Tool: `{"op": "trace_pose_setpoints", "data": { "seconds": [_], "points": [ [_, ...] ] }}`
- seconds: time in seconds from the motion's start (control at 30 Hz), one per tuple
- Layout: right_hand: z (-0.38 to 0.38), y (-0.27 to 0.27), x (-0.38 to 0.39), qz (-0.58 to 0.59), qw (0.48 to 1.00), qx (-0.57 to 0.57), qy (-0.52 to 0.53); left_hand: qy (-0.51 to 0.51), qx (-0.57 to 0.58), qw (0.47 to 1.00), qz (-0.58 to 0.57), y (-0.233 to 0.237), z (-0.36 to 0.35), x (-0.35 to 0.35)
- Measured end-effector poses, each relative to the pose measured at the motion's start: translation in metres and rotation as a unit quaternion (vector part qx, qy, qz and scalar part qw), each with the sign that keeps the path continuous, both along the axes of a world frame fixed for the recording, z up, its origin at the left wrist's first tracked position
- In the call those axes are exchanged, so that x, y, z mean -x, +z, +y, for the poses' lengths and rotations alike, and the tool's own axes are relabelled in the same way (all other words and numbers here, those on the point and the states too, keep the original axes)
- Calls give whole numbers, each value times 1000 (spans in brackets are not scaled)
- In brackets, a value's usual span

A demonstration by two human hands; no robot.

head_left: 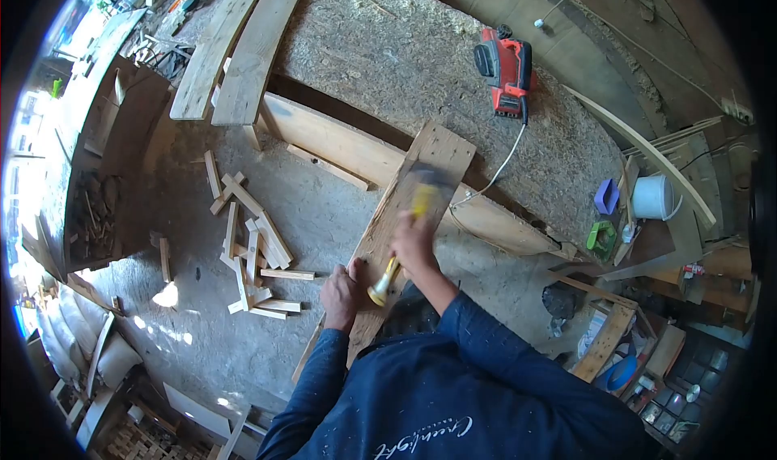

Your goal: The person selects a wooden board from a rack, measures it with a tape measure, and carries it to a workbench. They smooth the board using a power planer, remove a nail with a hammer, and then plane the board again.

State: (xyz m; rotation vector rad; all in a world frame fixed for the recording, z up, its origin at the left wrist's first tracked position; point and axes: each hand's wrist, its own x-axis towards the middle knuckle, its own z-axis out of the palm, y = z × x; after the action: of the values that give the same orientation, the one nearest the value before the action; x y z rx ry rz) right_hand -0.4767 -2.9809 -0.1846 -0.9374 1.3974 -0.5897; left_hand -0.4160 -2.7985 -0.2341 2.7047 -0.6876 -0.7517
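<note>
A long, worn wooden board [380,217] slants from my lap up onto the edge of the workbench. My right hand [413,243] is closed round the yellow handle of a hammer [421,201]. Its dark head is smeared by motion over the upper part of the board, and the pale flared butt of the handle points back toward me. At the board's left edge, my left hand [340,296] grips the wood, its fingers partly hidden.
A red and black electric planer [507,71] rests on the workbench [380,47], its cord trailing over the edge. Two planks [257,47] lie across the bench's left end. Short wooden strips [271,241] are heaped on the floor. A white bucket [652,197] stands at the right.
</note>
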Motion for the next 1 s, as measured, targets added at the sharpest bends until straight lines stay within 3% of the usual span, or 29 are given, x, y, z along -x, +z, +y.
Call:
{"op": "trace_pose_setpoints", "data": {
  "seconds": [0.03,0.13,0.2,0.27,0.33,0.43,0.53,0.6,0.67,0.77,0.83,0.87,0.97,1.0],
  "points": [
    [-1,2,-6,95,982,-6,162,3,-2,1000,0,2,-1,2],
    [-2,25,-13,63,992,32,105,7,10,1000,15,10,-4,0],
    [-17,21,19,-54,998,35,-1,8,-1,999,44,10,-2,-5],
    [-43,43,47,-95,993,32,-61,20,31,995,91,8,-16,-19],
    [-70,68,70,-48,997,36,-51,38,91,982,164,8,-35,-31],
    [-92,111,71,-76,996,45,3,40,36,973,224,28,-72,-41],
    [-82,128,36,-76,987,140,8,51,56,979,191,45,-66,-23],
    [-64,104,12,11,993,117,26,67,32,981,181,46,-60,-14],
    [-51,42,-5,145,963,216,65,76,24,981,179,48,-56,-8],
    [-75,-14,-10,221,912,334,83,58,9,989,137,39,-56,1],
    [-89,59,-9,70,991,80,76,78,48,983,157,31,-56,4],
    [-91,66,-1,-37,995,92,20,86,64,980,167,26,-55,6],
    [-80,108,-9,-109,971,142,-157,85,55,980,172,18,-57,10],
    [-72,89,-14,-113,971,131,-167,88,65,980,168,12,-58,12]
  ]
}}
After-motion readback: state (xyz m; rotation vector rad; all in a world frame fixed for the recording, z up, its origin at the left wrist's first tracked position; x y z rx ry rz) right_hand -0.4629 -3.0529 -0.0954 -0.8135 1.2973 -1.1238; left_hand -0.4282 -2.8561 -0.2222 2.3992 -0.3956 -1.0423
